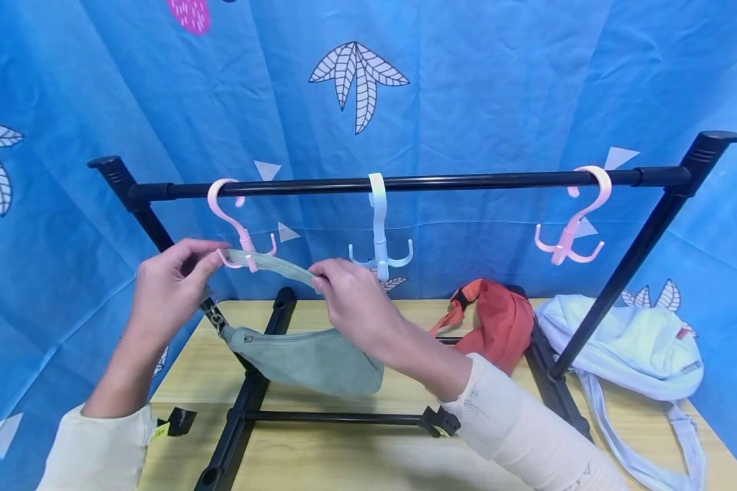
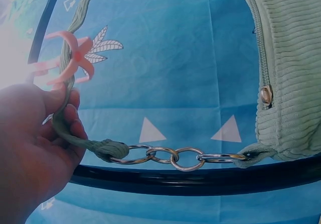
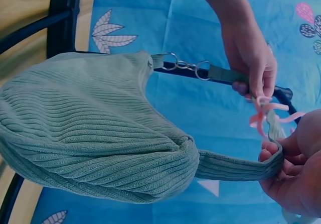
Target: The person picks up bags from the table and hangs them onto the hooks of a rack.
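A sage-green corduroy shoulder bag point(image 1: 313, 363) hangs below both hands by its strap point(image 1: 279, 266). My left hand point(image 1: 168, 290) pinches the strap close to the left pink hook point(image 1: 244, 237), and my right hand point(image 1: 359, 307) pinches it farther right. Between the hands, the strap runs across the prongs of that hook; in the left wrist view it passes behind some pink prongs point(image 2: 77, 56). Metal rings point(image 2: 188, 158) link one strap end to the bag. In the right wrist view, the ribbed bag body point(image 3: 100, 128) is largely visible, its zipper mostly hidden.
The hook hangs on a black rack bar point(image 1: 467, 181), along with a light-blue hook point(image 1: 379, 225) and another pink hook point(image 1: 568, 235). A red bag point(image 1: 500, 324) and a pale-blue bag point(image 1: 626, 344) lie on the wooden table point(image 1: 319, 460). Behind is a blue curtain point(image 1: 485, 88).
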### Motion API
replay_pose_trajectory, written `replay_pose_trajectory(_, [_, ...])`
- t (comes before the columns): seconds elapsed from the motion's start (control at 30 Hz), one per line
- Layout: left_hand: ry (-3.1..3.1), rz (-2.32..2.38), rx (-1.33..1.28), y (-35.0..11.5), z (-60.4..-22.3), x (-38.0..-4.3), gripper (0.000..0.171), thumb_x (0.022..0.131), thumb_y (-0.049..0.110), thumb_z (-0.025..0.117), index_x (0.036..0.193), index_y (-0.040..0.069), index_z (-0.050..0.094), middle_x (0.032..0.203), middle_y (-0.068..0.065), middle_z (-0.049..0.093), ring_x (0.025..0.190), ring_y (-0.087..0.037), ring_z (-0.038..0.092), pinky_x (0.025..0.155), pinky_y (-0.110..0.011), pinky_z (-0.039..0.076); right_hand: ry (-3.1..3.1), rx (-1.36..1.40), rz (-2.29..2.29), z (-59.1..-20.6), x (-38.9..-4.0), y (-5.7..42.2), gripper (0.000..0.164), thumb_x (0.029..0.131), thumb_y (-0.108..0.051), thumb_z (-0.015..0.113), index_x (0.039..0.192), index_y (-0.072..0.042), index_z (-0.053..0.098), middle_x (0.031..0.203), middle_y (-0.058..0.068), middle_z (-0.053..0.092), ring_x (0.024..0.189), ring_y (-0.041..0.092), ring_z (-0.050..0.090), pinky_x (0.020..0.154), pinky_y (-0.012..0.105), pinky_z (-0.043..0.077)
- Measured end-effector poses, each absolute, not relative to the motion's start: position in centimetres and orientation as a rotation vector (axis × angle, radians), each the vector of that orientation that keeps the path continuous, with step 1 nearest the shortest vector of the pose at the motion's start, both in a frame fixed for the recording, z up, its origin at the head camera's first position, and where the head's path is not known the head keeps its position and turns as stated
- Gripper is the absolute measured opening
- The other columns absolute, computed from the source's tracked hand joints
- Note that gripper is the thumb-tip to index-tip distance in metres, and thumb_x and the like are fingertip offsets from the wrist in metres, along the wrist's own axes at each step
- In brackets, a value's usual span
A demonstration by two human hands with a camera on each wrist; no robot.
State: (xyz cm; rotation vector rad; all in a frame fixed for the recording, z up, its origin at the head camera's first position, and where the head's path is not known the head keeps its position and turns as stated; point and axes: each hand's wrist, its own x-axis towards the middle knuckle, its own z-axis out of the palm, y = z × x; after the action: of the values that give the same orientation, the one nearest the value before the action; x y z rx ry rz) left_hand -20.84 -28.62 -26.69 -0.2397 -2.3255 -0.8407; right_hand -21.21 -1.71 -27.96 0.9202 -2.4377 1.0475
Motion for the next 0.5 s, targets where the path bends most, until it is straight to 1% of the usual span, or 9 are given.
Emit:
replay_pose_trajectory(0.1, [-2.333,-0.849,-0.236,-28.7,-27.0,-20.7,0.026,0.104,0.022,0.063,0.122,0.005,0.073,0.113,-0.017,0.076,0.074,-0.006,0.054,0.060,-0.011,0.043,-2.449,0.937,1.022,-28.5,-21.2,-1.8,0.026,0.107,-0.014,0.056,0.126,-0.001,0.070,0.117,0.012,0.075,0.096,0.018,0.073,0.087,0.024,0.062])
replay_pose_trajectory(0.13, [-2.337,-0.852,-0.234,-28.7,-27.1,-20.7,0.027,0.105,0.023,0.063,0.122,0.005,0.073,0.115,-0.018,0.076,0.075,-0.005,0.054,0.060,-0.011,0.042,-2.453,0.939,1.017,-28.7,-21.2,-1.8,0.027,0.107,-0.015,0.057,0.126,-0.001,0.069,0.117,0.012,0.075,0.098,0.018,0.073,0.089,0.025,0.062])
replay_pose_trajectory(0.2, [-2.348,-0.857,-0.229,-28.7,-27.3,-20.6,0.027,0.105,0.024,0.062,0.122,0.005,0.073,0.117,-0.017,0.076,0.076,-0.006,0.053,0.060,-0.012,0.042,-2.456,0.942,1.018,-29.1,-21.2,-1.9,0.027,0.107,-0.015,0.057,0.127,-0.002,0.069,0.118,0.012,0.075,0.097,0.018,0.073,0.089,0.026,0.062])
replay_pose_trajectory(0.33, [-2.345,-0.877,-0.221,-28.5,-28.0,-20.4,0.027,0.105,0.025,0.062,0.121,0.005,0.072,0.108,-0.014,0.075,0.074,-0.008,0.052,0.059,-0.014,0.041,-2.453,0.946,1.028,-29.8,-21.3,-1.9,0.027,0.107,-0.016,0.057,0.127,-0.002,0.069,0.114,0.011,0.075,0.092,0.017,0.070,0.087,0.026,0.062])
replay_pose_trajectory(0.4, [-2.341,-0.888,-0.215,-28.3,-28.3,-20.3,0.028,0.105,0.026,0.063,0.121,0.006,0.072,0.102,-0.012,0.073,0.073,-0.009,0.051,0.058,-0.015,0.042,-2.444,0.948,1.030,-30.1,-21.3,-1.9,0.027,0.107,-0.016,0.058,0.126,-0.001,0.069,0.113,0.011,0.075,0.093,0.017,0.070,0.090,0.028,0.062])
replay_pose_trajectory(0.5, [-2.336,-0.904,-0.206,-28.2,-28.7,-20.2,0.029,0.104,0.028,0.063,0.121,0.006,0.072,0.097,-0.009,0.070,0.072,-0.010,0.051,0.058,-0.016,0.042,-2.430,0.951,1.039,-30.5,-21.4,-1.9,0.026,0.106,-0.015,0.059,0.125,-0.001,0.070,0.111,0.011,0.075,0.094,0.017,0.071,0.090,0.029,0.062])
